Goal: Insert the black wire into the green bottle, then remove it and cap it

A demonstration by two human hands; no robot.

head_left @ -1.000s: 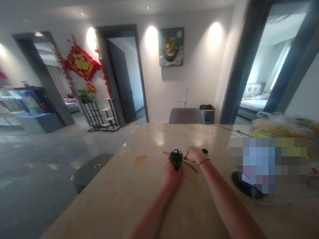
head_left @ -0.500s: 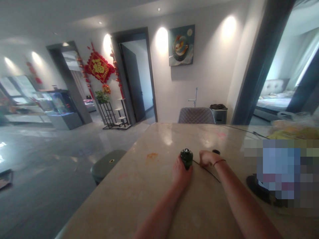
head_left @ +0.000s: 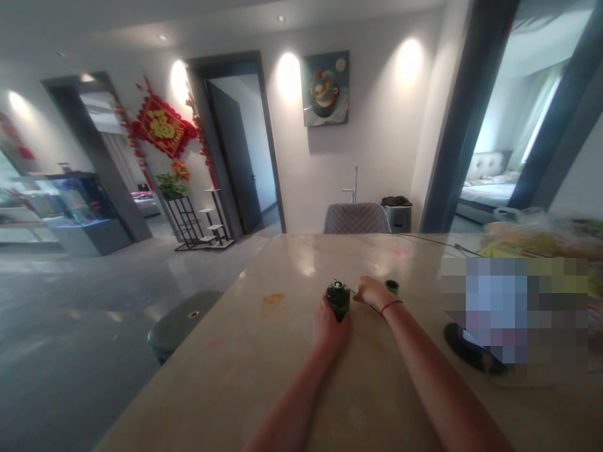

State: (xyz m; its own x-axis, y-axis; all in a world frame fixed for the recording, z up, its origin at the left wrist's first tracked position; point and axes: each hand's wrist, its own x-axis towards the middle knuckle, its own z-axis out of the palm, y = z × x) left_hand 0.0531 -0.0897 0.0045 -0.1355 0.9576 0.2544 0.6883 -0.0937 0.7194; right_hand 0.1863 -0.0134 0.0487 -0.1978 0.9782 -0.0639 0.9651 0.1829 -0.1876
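My left hand [head_left: 330, 328] is closed around a small dark green bottle [head_left: 338, 302] standing on the table, with a pale ring at its top. Just right of the bottle, my right hand [head_left: 370, 292] is closed in a pinch on a thin dark stick [head_left: 374, 308]. One end of this stick points toward the bottle's top; the other passes under my wrist. Whether its tip touches the bottle is too small to tell. Behind my right wrist stands a short green cap-like cylinder [head_left: 392, 287], dark on top. A thin red bracelet [head_left: 392, 303] circles that wrist.
The beige stone table [head_left: 264, 376] has an orange stain [head_left: 273, 301] left of the bottle. At right are a blurred-out object on a black round base [head_left: 464, 348] and plastic bags [head_left: 541, 232]. A black cable [head_left: 431, 240] crosses the far edge. A grey chair [head_left: 357, 218] and a green stool [head_left: 181, 323] stand alongside.
My right hand, with the stick, has come closer to the bottle's top. More of the green cylinder shows. My view has turned slightly right, shifting everything left.
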